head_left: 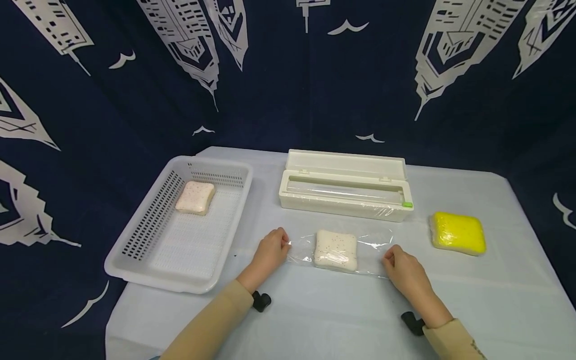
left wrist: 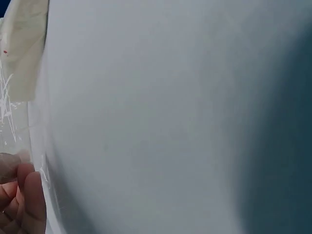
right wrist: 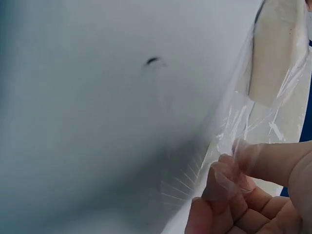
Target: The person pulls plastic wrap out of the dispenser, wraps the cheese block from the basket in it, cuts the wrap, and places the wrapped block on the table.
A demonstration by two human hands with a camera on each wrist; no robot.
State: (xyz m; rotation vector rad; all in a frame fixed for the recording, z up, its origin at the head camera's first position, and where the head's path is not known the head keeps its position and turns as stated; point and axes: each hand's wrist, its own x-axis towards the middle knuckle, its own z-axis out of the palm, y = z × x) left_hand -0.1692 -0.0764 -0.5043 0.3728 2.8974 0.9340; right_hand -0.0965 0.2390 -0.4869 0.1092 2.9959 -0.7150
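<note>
A pale, speckled, bread-slice-shaped block point(head_left: 335, 250) lies at the middle of the table with clear plastic wrap point(head_left: 371, 245) about it. My left hand point(head_left: 272, 248) pinches the wrap's left end between thumb and fingers. At the opposite end, my right hand point(head_left: 405, 270) pinches the wrap too; in the right wrist view the film point(right wrist: 229, 183) bunches at the fingertips. Whether the wrap passes over or under the block is hard to tell. Behind it stands a cream wrap dispenser point(head_left: 346, 202), lid raised, with a roll inside.
On the left sits a white perforated basket point(head_left: 225, 250) with a pinkish speckled bread-shaped block point(head_left: 195, 197) in it. A yellow block point(head_left: 459, 233), shiny as if wrapped, lies to the right. A dark patterned cloth point(head_left: 288, 75) hangs behind the table point(head_left: 342, 320).
</note>
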